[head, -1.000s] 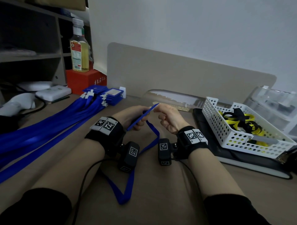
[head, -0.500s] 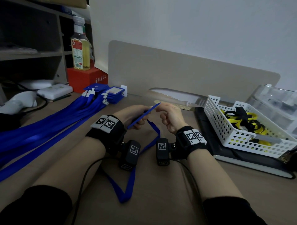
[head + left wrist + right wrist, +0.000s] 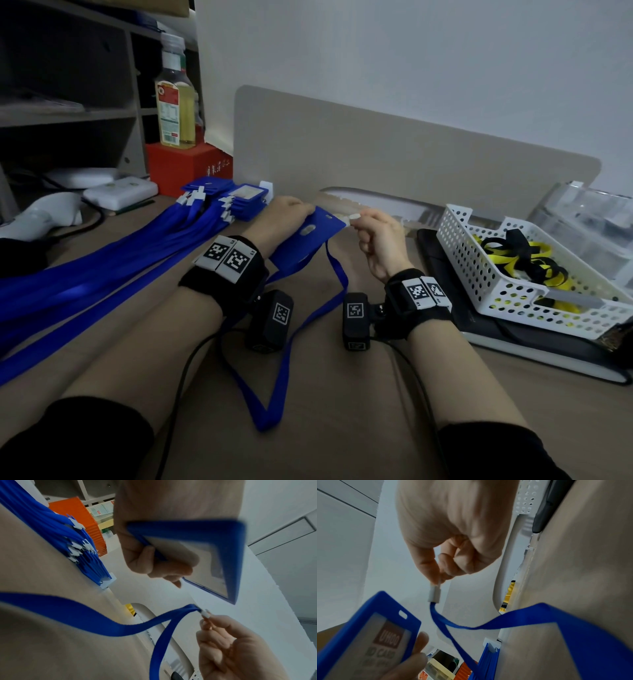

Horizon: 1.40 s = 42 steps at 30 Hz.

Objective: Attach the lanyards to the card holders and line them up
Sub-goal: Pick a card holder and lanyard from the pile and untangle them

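Over a tan desk (image 3: 342, 394), the left hand (image 3: 284, 222) grips a blue card holder (image 3: 308, 240) by its edge, fingers curled around the frame, its slotted end pointing right. The right hand (image 3: 380, 240) pinches the white clip (image 3: 351, 216) of a blue lanyard (image 3: 274, 377) between thumb and fingertip, other fingers curled in; the clip sits just beside the holder's slot, not through it. The lanyard's loop trails toward the near edge between the wrists. At far left lies a row of finished lanyards (image 3: 85, 281) with their holders. At right, a white basket (image 3: 513, 291) holds yellow-and-black straps (image 3: 520, 253).
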Each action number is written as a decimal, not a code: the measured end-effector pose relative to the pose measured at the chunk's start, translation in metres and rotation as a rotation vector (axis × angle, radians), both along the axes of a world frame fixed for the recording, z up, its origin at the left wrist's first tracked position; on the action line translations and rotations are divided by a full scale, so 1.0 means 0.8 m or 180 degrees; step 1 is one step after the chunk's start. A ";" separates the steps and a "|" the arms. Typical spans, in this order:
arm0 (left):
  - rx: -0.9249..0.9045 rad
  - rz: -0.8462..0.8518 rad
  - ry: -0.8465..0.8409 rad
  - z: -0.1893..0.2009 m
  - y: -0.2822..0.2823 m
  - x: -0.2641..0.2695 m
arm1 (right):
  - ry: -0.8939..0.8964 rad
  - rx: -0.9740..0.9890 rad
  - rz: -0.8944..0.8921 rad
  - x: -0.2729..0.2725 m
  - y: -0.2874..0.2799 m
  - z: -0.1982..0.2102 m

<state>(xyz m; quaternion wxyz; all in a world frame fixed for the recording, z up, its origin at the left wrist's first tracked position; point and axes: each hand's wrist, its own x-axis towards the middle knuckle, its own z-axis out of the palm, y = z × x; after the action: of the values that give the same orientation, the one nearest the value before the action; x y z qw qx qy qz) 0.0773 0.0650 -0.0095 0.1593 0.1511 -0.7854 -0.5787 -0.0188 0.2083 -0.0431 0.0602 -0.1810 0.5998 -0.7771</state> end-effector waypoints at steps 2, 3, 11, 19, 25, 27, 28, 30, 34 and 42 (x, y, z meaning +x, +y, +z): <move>-0.0124 0.0021 0.0125 -0.003 -0.004 -0.001 | 0.0192 0.0061 0.0088 0.001 -0.003 0.003; -0.0191 0.0027 0.0160 -0.004 -0.005 -0.001 | 0.0286 0.0138 0.0099 0.001 -0.005 0.003; -0.0544 -0.0086 0.0069 -0.006 -0.005 0.000 | 0.0578 0.0434 0.0290 0.007 -0.010 0.002; -0.0680 -0.0046 0.0026 -0.006 -0.006 0.001 | 0.0591 0.0611 0.0357 0.009 -0.009 0.002; -0.0736 0.0059 0.0006 -0.008 -0.012 -0.001 | 0.0923 0.0938 0.0353 0.014 -0.006 0.005; -0.0761 0.0107 0.0004 -0.009 -0.013 -0.002 | 0.0984 0.1052 0.0338 0.015 -0.006 0.005; -0.0760 0.0123 -0.0001 -0.010 -0.014 -0.003 | 0.1004 0.1105 0.0334 0.016 -0.007 0.005; -0.0737 0.0161 -0.0009 -0.011 -0.016 -0.004 | 0.1037 0.1198 0.0333 0.017 -0.006 0.006; -0.0696 0.0243 -0.0011 -0.014 -0.018 -0.006 | 0.1235 0.1557 0.0398 0.020 -0.008 0.008; -0.0715 0.0216 0.0112 -0.014 -0.022 -0.004 | 0.1266 0.1814 0.0316 0.031 -0.012 0.018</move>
<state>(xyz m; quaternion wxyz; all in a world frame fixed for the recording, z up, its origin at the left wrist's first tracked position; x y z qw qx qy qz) 0.0740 0.0471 -0.0203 0.2085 0.1486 -0.8368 -0.4839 0.0058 0.1990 -0.0289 0.0281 -0.3336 0.7831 -0.5241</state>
